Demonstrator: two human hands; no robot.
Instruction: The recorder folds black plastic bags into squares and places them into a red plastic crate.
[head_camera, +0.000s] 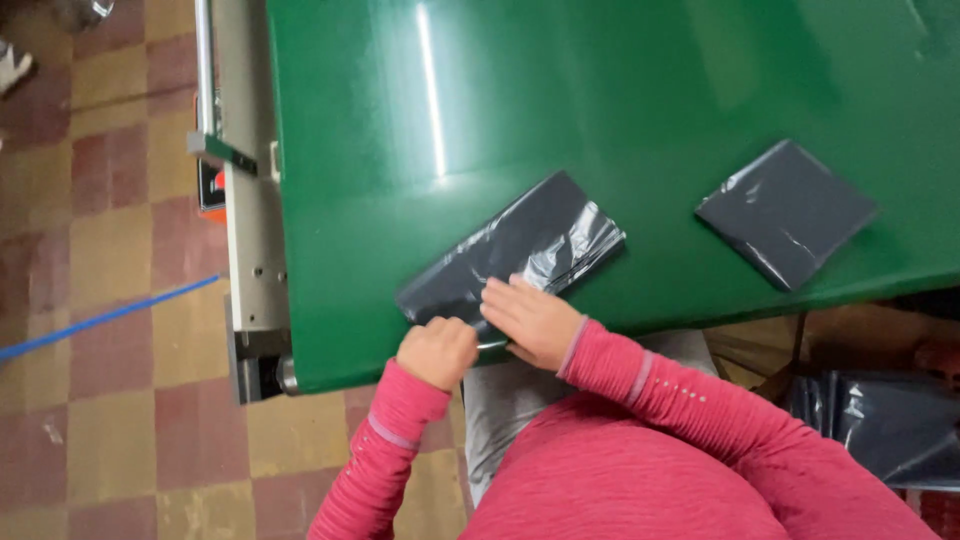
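The person stood at the near edge of a glossy green table (400, 120), both arms in pink sleeves. A dark grey plastic mailer bag (530, 245) lay flat and slanted on the table close to that edge, its far end wrinkled. The right hand (530, 318) lay palm down on the near end of the bag, fingers extended and pressing it flat, not closed around it. The left hand (436, 350) was curled into a loose fist at the bag's near corner, touching its edge; whether it pinched the plastic could not be determined. A second grey bag (787, 212), folded square, lay well apart to the right. Checkered floor tiles (110, 230) showed beside the table.
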